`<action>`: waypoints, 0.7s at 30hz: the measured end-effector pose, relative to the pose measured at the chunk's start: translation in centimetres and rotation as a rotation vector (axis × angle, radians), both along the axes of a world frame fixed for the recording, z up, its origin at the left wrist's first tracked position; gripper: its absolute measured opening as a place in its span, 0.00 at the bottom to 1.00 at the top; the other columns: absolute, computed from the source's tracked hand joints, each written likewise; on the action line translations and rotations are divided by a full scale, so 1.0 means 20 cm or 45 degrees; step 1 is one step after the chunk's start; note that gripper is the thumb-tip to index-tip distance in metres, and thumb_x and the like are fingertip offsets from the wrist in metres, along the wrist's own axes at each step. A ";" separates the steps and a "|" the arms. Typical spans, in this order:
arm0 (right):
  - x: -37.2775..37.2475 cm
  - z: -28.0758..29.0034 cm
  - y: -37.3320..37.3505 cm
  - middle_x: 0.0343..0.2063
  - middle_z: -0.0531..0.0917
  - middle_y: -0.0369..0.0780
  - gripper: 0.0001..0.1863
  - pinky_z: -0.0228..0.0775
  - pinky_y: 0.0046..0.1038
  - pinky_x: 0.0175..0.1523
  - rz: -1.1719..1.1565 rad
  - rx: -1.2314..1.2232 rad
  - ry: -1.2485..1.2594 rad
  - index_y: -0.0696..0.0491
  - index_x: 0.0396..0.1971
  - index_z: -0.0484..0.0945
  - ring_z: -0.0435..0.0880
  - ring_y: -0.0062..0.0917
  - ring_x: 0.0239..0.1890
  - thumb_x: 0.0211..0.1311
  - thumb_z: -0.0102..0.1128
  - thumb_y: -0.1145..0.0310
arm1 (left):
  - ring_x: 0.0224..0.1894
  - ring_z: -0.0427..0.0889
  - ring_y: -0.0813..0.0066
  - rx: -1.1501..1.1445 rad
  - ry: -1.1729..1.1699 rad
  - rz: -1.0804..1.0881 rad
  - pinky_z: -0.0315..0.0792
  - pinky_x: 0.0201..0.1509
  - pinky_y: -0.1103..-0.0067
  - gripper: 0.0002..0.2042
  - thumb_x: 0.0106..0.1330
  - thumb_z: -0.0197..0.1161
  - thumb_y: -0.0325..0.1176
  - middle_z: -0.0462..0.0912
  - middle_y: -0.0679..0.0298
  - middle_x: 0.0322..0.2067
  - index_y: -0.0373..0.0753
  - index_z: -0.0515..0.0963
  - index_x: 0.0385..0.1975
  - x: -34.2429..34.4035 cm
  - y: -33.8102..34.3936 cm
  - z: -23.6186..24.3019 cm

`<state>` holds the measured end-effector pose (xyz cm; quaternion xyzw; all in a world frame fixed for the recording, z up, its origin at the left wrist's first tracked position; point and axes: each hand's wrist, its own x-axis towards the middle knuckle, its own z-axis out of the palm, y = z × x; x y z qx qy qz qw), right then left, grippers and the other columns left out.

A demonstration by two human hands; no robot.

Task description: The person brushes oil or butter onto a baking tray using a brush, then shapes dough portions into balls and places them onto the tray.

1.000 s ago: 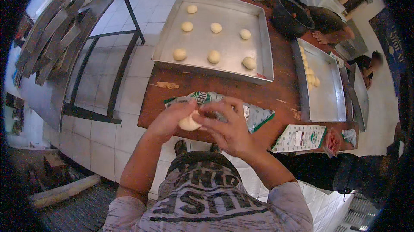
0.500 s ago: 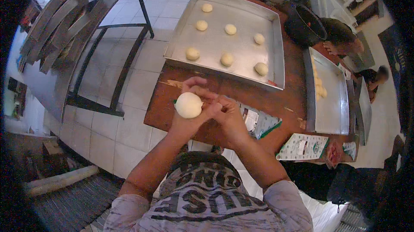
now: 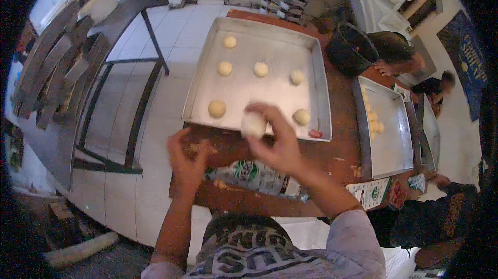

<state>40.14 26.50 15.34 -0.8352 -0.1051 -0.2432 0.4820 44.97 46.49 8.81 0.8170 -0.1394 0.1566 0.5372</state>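
Observation:
My right hand [image 3: 277, 141] is closed round a smooth, pale dough ball [image 3: 253, 125], fingers and thumb on its sides. It is over the near wall of a large square metal tray [image 3: 280, 97]. Several dough balls sit spaced apart in the tray, among them one at the near left [image 3: 217, 108] and one at the near right [image 3: 301, 117]. Whatever lies directly behind my right hand is hidden. My left hand [image 3: 189, 157], slightly blurred, holds nothing. Its fingers are apart above the brown table's [image 3: 181, 180] left edge, in front of the tray.
A printed plastic package [image 3: 259, 178] lies before me. Rightward are a second metal tray [image 3: 391, 149] holding clustered dough balls, a dark round tub [image 3: 353, 48] and another person's hand [image 3: 385, 68]. A dark-clothed person [image 3: 436, 219] is at the near right. A black metal frame [image 3: 136, 115] stands left.
The dough ball has passed from my left hand to my right, which has carried it forward to the tray. My left hand has drawn away to the left. The view has shifted.

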 end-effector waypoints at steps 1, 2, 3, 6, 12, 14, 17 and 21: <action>0.12 -0.01 -0.06 0.48 0.75 0.43 0.29 0.65 0.30 0.55 -0.086 0.217 -0.026 0.56 0.55 0.66 0.73 0.31 0.50 0.51 0.62 0.71 | 0.39 0.70 0.58 0.004 0.034 0.149 0.66 0.46 0.66 0.16 0.59 0.62 0.33 0.70 0.54 0.37 0.34 0.69 0.44 0.05 0.08 -0.11; 0.26 0.03 -0.13 0.47 0.75 0.42 0.29 0.65 0.29 0.53 -0.208 0.273 -0.092 0.56 0.56 0.64 0.74 0.28 0.49 0.52 0.62 0.71 | 0.41 0.70 0.56 0.160 0.087 0.131 0.66 0.47 0.66 0.16 0.59 0.61 0.32 0.70 0.53 0.38 0.33 0.68 0.44 0.08 0.15 -0.21; 0.42 0.06 -0.20 0.46 0.76 0.43 0.28 0.66 0.28 0.52 -0.324 0.291 -0.208 0.56 0.55 0.65 0.74 0.28 0.49 0.53 0.62 0.71 | 0.43 0.70 0.55 0.321 0.136 0.114 0.65 0.49 0.65 0.16 0.59 0.60 0.31 0.70 0.52 0.39 0.32 0.68 0.44 0.09 0.20 -0.27; 0.84 0.11 -0.41 0.46 0.76 0.42 0.27 0.66 0.32 0.53 -0.636 0.214 -0.555 0.56 0.55 0.66 0.75 0.30 0.48 0.53 0.61 0.71 | 0.43 0.69 0.50 0.466 -0.053 0.060 0.64 0.49 0.63 0.14 0.60 0.56 0.30 0.70 0.48 0.38 0.30 0.68 0.43 0.11 0.19 -0.32; 1.21 -0.57 -0.87 0.42 0.78 0.47 0.19 0.68 0.40 0.50 -1.184 -0.714 0.126 0.54 0.46 0.74 0.76 0.40 0.44 0.54 0.57 0.66 | 0.44 0.68 0.46 0.653 -0.156 0.056 0.62 0.53 0.61 0.16 0.60 0.53 0.31 0.69 0.46 0.40 0.29 0.68 0.45 0.13 0.16 -0.39; 1.16 -0.48 -0.90 0.39 0.80 0.46 0.15 0.68 0.37 0.50 -0.887 -0.555 0.010 0.54 0.42 0.77 0.77 0.38 0.44 0.55 0.57 0.67 | 0.45 0.69 0.47 0.668 -0.120 0.029 0.62 0.54 0.62 0.16 0.60 0.54 0.31 0.69 0.46 0.41 0.28 0.67 0.46 0.13 0.17 -0.43; 0.89 -0.26 -0.82 0.33 0.81 0.45 0.10 0.70 0.36 0.44 -0.725 -0.394 0.026 0.55 0.35 0.80 0.79 0.40 0.37 0.55 0.57 0.67 | 0.46 0.69 0.49 0.514 0.102 0.077 0.63 0.54 0.64 0.17 0.61 0.54 0.31 0.70 0.46 0.41 0.28 0.67 0.46 0.11 0.16 -0.36; 0.38 -0.06 -1.13 0.30 0.79 0.47 0.10 0.70 0.39 0.40 -1.185 -0.585 -0.101 0.57 0.29 0.77 0.78 0.44 0.34 0.57 0.55 0.65 | 0.47 0.69 0.51 0.715 -0.096 0.100 0.64 0.52 0.65 0.16 0.64 0.52 0.33 0.70 0.47 0.41 0.27 0.67 0.46 0.15 0.24 -0.52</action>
